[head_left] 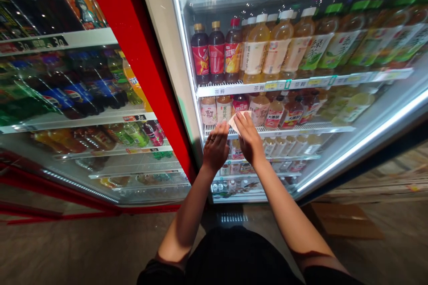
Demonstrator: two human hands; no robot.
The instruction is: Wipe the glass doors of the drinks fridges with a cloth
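Seen from the head camera, two bare hands reach toward the brightly lit shelves of a white-framed upright drinks cooler (166,44). The right hand (250,140) lays its extended fingers over a thin, pale pinkish-white cloth or tissue (234,121), which shows around the fingertips, level with the second visible row of bottles; its fingers lie close together, though whether the thumb pinches the sheet cannot be told. The left hand (216,146), a ring on one finger, is raised just beside it, fingers straight and together, clamped on nothing visible, its fingertips near the sheet's left edge; contact there cannot be made out.

Above the hands, a white wire shelf with a label strip (234,90) bears dark bottles with red labels (217,55), amber bottles with white caps (257,51) and green-capped tea bottles (321,44). At left stands a red-framed cooler (133,49), its shelves holding dark bottles with blue labels (78,93) among other drinks. A flat brown cardboard piece (346,221) lies on the grey floor (83,249) at lower right.
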